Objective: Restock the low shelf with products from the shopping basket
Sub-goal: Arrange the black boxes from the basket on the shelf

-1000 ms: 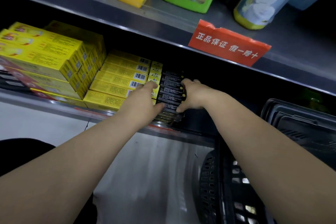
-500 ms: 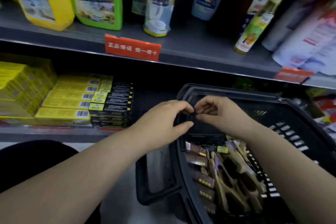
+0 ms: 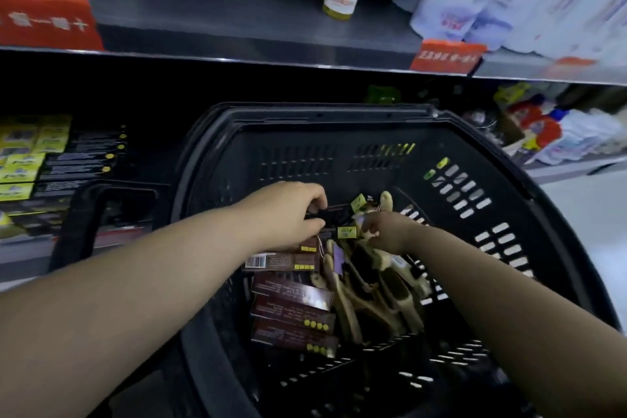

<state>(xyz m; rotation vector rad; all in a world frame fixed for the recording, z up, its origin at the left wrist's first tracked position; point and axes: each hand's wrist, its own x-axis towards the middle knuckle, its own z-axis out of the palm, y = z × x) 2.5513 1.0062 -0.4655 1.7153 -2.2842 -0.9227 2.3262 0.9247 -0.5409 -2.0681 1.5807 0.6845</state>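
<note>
Plainly, you are mid-job and not near the end. On the low shelf [image 3: 27,256] to your left, a stack of dark boxes [image 3: 81,159] already stands beside the yellow boxes [image 3: 23,159], so part of the restocking looks done. The shopping basket [image 3: 339,112] in front of you holds plenty more. Several brown boxes [image 3: 291,312] lie flat in a pile along its left side, and a heap of wooden brushes [image 3: 376,292] lies just beside them on the right.

Both your hands are down inside the basket. Your left hand [image 3: 288,214] has fingers and thumb curled round a dark box [image 3: 334,214] at the far end of the pile, grasping it. Your right hand [image 3: 385,231] has its fingers bent down onto the top of the brush heap, close to a yellow label [image 3: 346,232]. I cannot tell whether it grips anything, because blur hides the fingertips.

By my judgement, most of the work is left: lift that box out, carry it left to the shelf, then do the same for the rest.
</note>
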